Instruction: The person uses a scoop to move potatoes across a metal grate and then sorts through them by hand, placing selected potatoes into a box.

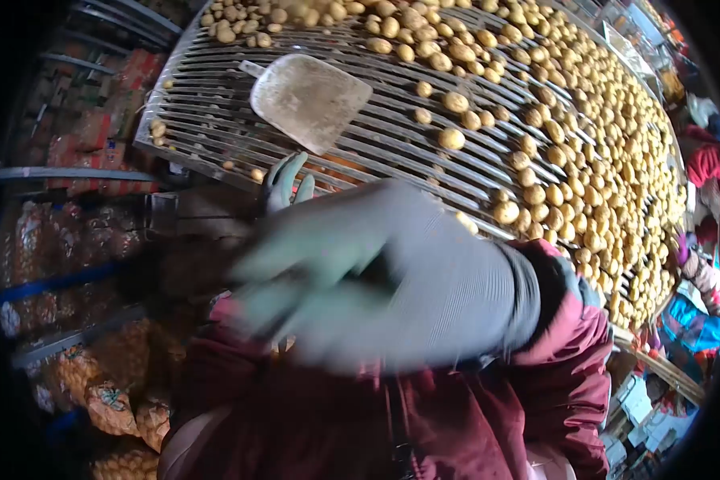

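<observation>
My right hand [376, 272], in a grey and green glove, crosses close in front of the camera at the middle, smeared by motion. Its fingers point left; what is between them, if anything, cannot be made out. Behind it, my left hand [284, 182] shows only gloved fingertips, spread apart at the near edge of the slatted metal table [208, 120]. Just above those fingertips lies a dirty white scoop [308, 100] on the slats, its short handle toward the upper left. Many potatoes [596, 176] cover the table's right side and far edge.
Net bags of potatoes [108, 404] stand at the lower left, beside metal rails [80, 174]. Stacked red and brown packages [96, 132] are at the upper left. At the right edge, people in coloured clothing [708, 160] are partly visible near a wooden beam [664, 368].
</observation>
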The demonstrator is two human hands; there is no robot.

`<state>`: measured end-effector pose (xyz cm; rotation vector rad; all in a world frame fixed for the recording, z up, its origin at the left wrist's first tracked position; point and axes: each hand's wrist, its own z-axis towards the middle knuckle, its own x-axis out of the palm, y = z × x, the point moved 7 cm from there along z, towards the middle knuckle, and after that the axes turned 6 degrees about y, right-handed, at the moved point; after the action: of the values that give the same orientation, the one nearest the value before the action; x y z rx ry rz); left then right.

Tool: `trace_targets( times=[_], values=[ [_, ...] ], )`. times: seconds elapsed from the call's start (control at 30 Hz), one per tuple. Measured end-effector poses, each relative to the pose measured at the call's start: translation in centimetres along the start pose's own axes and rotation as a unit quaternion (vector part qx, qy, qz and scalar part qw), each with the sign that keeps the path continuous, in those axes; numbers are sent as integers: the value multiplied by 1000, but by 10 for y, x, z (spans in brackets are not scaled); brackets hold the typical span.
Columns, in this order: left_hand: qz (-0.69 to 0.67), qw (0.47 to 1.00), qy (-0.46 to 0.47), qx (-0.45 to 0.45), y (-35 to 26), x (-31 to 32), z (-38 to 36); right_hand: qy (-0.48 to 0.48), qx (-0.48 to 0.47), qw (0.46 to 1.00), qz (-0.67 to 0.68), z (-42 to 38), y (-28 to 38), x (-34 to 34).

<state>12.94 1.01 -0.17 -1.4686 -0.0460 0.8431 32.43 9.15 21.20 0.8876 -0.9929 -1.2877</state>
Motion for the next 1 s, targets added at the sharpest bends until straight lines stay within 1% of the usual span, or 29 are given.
trace_targets(
  times=[0.03, 0.07, 0.1, 0.13, 0.2, 0.27, 0.3, 0.33, 0.4, 0.43, 0.47, 0.53, 0.6, 0.67, 0.7, 0.73, 0.77, 0.8, 0.87, 0.9, 0.93, 1.0],
  values=[
    [135, 990, 8, 49, 3, -11, 21, -44, -21, 999, 0, -13, -21, -17],
    [268, 959, 15, 95, 1, -19, 35, -43, 70, 992, -93, -32, -56, -36],
    [236, 967, -3, 97, -16, -30, 45, -126, 157, 978, -57, -58, -96, -53],
    [237, 967, -13, 95, -10, -40, 59, -201, 231, 950, 65, -91, -144, -71],
    [282, 953, -21, 106, 4, -58, 95, -327, 329, 880, 100, -149, -197, -88],
    [259, 961, -10, 94, 28, -72, 141, -404, 368, 827, 129, -174, -206, -85],
    [271, 957, -4, 102, 36, -75, 164, -441, 348, 815, 141, -187, -213, -83],
    [259, 959, 5, 111, 57, -76, 190, -479, 328, 800, 153, -200, -224, -80],
    [398, 905, 17, 150, 69, -71, 236, -537, 334, 758, 157, -223, -243, -74],
    [412, 898, 49, 144, 84, -66, 259, -543, 338, 759, 121, -230, -250, -70],
    [434, 888, 81, 130, 90, -60, 275, -547, 346, 758, 85, -227, -248, -67],
    [511, 849, 110, 74, 115, -49, 295, -600, 367, 698, 137, -219, -249, -51],
    [436, 864, 243, -65, 200, -26, 327, -629, 339, 699, 30, -216, -244, -56],
    [450, 862, 223, -63, 196, -32, 333, -642, 344, 685, 12, -209, -242, -55],
    [405, 865, 283, -87, 200, -28, 332, -644, 343, 684, 8, -211, -244, -55],
    [358, 861, 342, -113, 205, -26, 326, -648, 358, 672, -12, -218, -248, -57],
    [263, 896, 328, -142, 214, -29, 324, -652, 373, 659, -32, -226, -254, -59],
    [261, 899, 324, -141, 220, -31, 325, -660, 345, 668, 0, -233, -265, -62],
    [186, 866, 386, -256, 232, -29, 296, -659, 349, 663, 66, -250, -286, -65],
    [102, 879, 387, -260, 233, -29, 282, -666, 357, 650, 77, -258, -295, -67],
    [101, 881, 383, -261, 222, -34, 269, -650, 351, 664, 118, -228, -277, -63],
    [-30, 838, 352, -416, 203, -48, 227, -614, 352, 695, 127, -212, -269, -68]
  ],
)
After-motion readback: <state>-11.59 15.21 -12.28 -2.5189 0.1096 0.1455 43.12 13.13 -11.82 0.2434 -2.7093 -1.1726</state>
